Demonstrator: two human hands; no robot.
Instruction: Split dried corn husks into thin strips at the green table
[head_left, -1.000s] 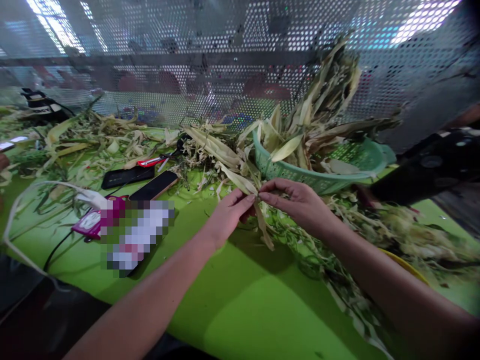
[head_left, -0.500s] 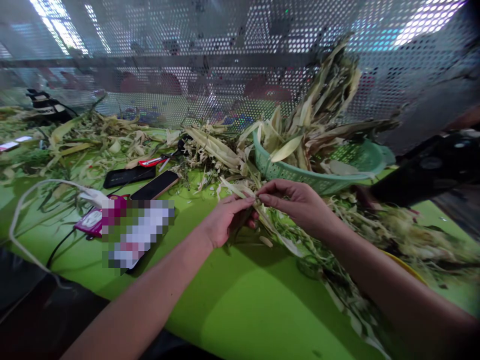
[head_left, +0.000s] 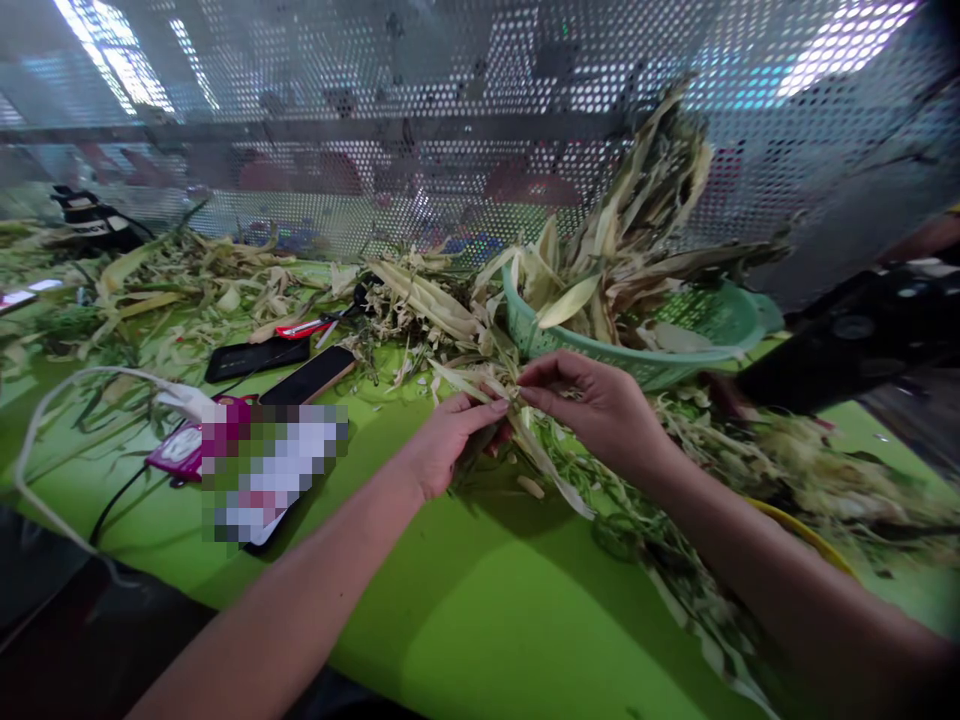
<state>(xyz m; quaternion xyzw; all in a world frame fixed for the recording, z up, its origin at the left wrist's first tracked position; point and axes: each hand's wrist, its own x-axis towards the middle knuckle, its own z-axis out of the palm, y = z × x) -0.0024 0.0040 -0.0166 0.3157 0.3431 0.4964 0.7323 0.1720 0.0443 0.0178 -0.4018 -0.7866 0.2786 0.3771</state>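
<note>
Pale strips of dried corn husk are pinched in my left hand, its thumb pressing on top. My right hand meets it, thumb and forefinger closed on the husk close to the left thumb tip. What exactly lies between the right fingertips is too small to see clearly. The strips stick out to the upper left and hang to the lower right, above the green table. Just behind my hands stands a green plastic basket full of dry husks.
Husk scraps cover the back left. Two dark phones, one a black phone, a red-handled cutter, a magenta power strip with a white cable, and a pixelated device lie left. Corn silk heaps right. Perforated metal rises behind.
Both hands stay together on the husk, with only small finger movements. The husk strips have shifted slightly to the left, and the whole view has moved a little.
</note>
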